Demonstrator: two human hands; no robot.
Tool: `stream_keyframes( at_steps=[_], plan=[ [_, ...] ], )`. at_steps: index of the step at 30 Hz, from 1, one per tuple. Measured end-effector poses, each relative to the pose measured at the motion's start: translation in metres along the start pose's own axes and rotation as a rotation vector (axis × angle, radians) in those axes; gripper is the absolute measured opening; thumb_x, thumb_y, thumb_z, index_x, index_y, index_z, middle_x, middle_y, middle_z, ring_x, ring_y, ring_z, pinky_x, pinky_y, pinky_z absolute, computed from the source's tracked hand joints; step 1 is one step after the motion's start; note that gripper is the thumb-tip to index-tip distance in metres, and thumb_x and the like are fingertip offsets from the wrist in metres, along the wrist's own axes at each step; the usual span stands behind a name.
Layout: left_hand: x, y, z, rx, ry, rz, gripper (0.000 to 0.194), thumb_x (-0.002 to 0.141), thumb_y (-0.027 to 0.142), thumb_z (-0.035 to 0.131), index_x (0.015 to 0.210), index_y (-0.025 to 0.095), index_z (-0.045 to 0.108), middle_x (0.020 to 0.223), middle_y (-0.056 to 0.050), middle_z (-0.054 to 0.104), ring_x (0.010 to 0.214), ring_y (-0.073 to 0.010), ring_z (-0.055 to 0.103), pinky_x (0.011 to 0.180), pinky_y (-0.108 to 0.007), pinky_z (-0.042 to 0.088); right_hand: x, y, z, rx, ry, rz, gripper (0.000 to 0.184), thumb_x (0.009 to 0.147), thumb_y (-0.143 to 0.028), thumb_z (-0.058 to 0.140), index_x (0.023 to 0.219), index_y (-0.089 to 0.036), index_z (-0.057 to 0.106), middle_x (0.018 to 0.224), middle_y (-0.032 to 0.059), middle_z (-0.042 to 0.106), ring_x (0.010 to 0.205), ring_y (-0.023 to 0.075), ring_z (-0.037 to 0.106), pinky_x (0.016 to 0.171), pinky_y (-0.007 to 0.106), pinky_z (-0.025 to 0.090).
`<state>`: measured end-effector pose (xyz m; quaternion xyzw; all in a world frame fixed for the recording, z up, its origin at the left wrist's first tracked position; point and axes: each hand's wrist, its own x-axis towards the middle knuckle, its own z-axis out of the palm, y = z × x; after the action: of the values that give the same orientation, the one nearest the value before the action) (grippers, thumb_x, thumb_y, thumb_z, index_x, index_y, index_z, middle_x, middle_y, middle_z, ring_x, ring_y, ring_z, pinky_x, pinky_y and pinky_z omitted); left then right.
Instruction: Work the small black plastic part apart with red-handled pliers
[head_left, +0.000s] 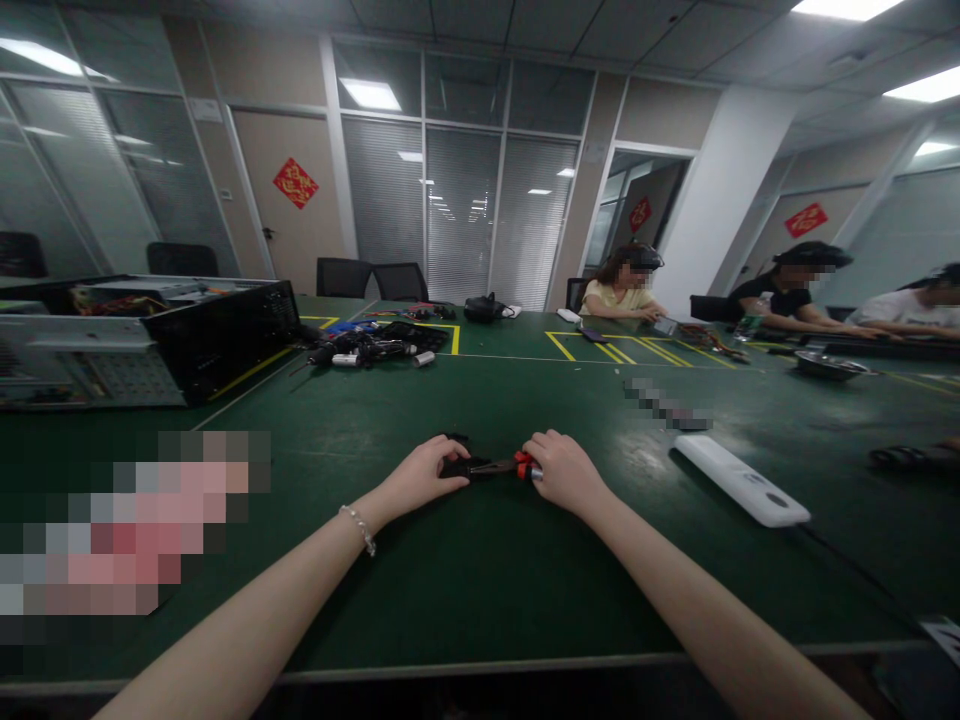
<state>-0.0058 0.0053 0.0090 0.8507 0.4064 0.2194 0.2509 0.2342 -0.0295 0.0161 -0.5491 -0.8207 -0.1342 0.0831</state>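
We have the pliers between our two hands, just above or on the green table; we cannot tell whether they touch it. Their long axis runs crosswise, from our right hand toward our left hand, with the metal nose pointing left and the red-and-black handles at the right. Our right hand is the nearer one to the handles, its fingers curled mostly closed around them. Our left hand lies off the nose end, thumb and fingers bent into a narrow, partly open pinch on a small dark piece. The nose reaches that piece roughly in line with it, but we cannot tell whether the tips grip it or only lie against it.
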Motion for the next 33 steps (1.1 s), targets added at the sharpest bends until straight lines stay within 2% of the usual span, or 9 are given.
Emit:
stream_keyframes(
  at_steps=[8, 15, 25, 33],
  plan=[
    [0.0001, -0.0005, 0.0003, 0.022, 0.018, 0.042, 0.03, 0.071, 0.034, 0.058, 0.099, 0.024, 0.053, 0.092, -0.001, 0.05, 0.069, -0.0135, 0.049, 0.062, -0.026, 0.042, -0.0005, 0.0007, 0.0023, 0.022, -0.009, 0.018, 0.021, 0.07, -0.017, 0.048, 0.089, -0.017, 0.056, 0.086, 0.0063, 0.056, 0.079, 0.0168, 0.046, 0.068, 0.027, 0.033],
    [-0.0002, -0.0001, -0.0004, 0.049, 0.019, 0.057, 0.025, 0.071, 0.036, 0.058, 0.09, 0.021, 0.056, 0.091, -0.001, 0.051, 0.069, -0.0138, 0.049, 0.062, -0.026, 0.041, 0.0, 0.0004, 0.0036, 0.04, -0.051, 0.039, 0.022, 0.07, -0.016, 0.047, 0.09, -0.017, 0.055, 0.088, 0.0066, 0.056, 0.079, 0.0163, 0.048, 0.069, 0.027, 0.034],
    [0.0004, -0.0023, 0.0013, 0.03, 0.026, 0.018, 0.026, 0.069, 0.036, 0.059, 0.089, 0.019, 0.054, 0.092, -0.002, 0.051, 0.068, -0.0134, 0.049, 0.058, -0.025, 0.041, -0.0009, 0.0013, 0.0054, 0.071, -0.032, 0.037, 0.021, 0.07, -0.016, 0.045, 0.089, -0.017, 0.055, 0.085, 0.0059, 0.055, 0.077, 0.0158, 0.047, 0.067, 0.027, 0.034],
    [-0.0015, 0.0015, -0.0008, 0.015, 0.005, 0.001, 0.029, 0.068, 0.039, 0.059, 0.088, 0.018, 0.055, 0.094, -0.003, 0.05, 0.067, -0.0134, 0.049, 0.058, -0.026, 0.041, 0.0001, 0.0, 0.003, 0.012, -0.005, 0.022, 0.022, 0.069, -0.016, 0.047, 0.09, -0.017, 0.055, 0.088, 0.0067, 0.055, 0.079, 0.0169, 0.045, 0.068, 0.027, 0.033]
  ],
)
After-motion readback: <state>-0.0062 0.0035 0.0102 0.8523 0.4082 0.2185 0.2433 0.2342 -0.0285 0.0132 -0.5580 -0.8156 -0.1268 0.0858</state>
